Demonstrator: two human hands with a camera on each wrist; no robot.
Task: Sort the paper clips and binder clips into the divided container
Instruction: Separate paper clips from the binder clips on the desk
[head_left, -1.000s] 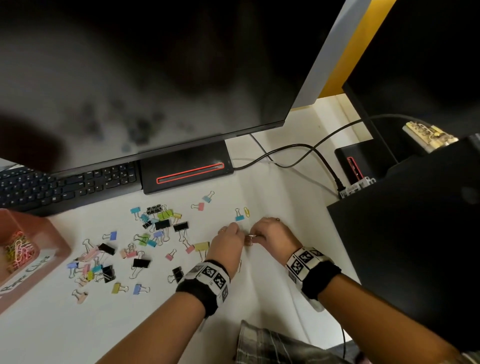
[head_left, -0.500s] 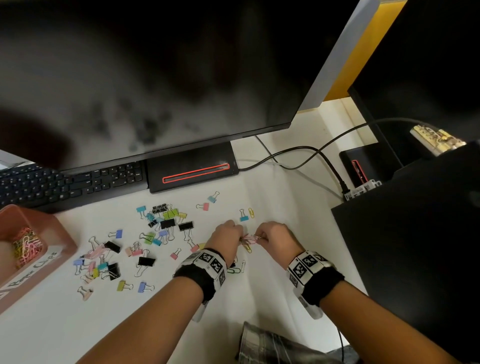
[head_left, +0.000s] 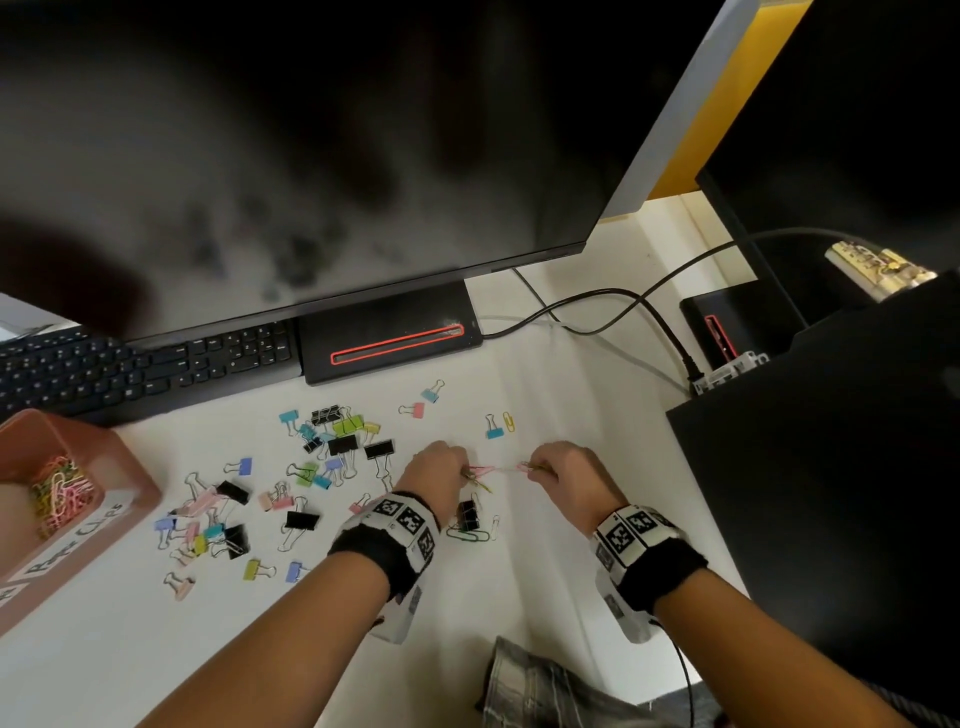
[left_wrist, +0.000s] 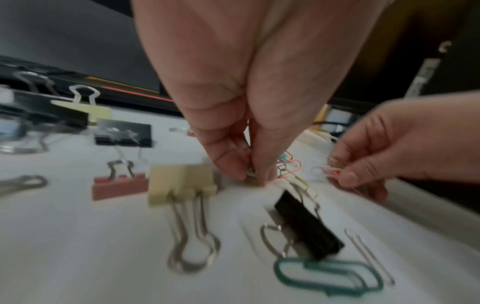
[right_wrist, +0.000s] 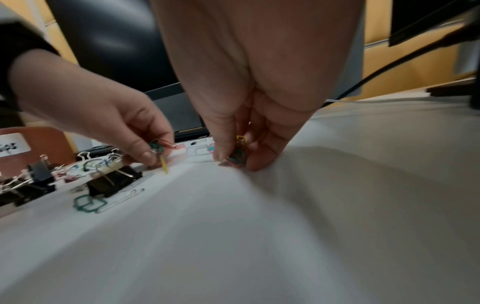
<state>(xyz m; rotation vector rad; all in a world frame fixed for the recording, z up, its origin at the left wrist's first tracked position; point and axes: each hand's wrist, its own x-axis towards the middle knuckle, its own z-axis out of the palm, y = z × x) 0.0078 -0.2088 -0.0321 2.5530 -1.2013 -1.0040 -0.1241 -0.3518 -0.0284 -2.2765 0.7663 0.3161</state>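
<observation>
Near the middle of the white desk (head_left: 545, 597), small bunches of coloured paper clips (head_left: 480, 472) are pinched in both hands. The left hand (head_left: 435, 470) is closed on a tangle of pink, green and yellow wire, with the tips of thumb and forefinger pressed together low over the surface. The right hand (head_left: 563, 470), at three o'clock from it and a little apart, is likewise closed on a few clips; whether a pink strand links the two bunches cannot be told.

The binder clips (head_left: 311, 467) are scattered from nine to eleven o'clock of the left hand, black, yellow, pink, blue and green. One black binder clip (head_left: 467, 514) lies at six o'clock of the pinched bunch, with a green paper clip (head_left: 470, 535) and a bare wire one just beside it. The container (head_left: 130, 483) sits at the far nine o'clock edge, and a heap of paper clips is already held in one compartment.

The paper clips are judged to be very light, thin and springy, apt to hook into one another and to slide on the smooth top; they are best taken by fingertip pinch across the loops. The binder clips are judged stiffer and heavier, best lifted by the body or the wire handles.
</observation>
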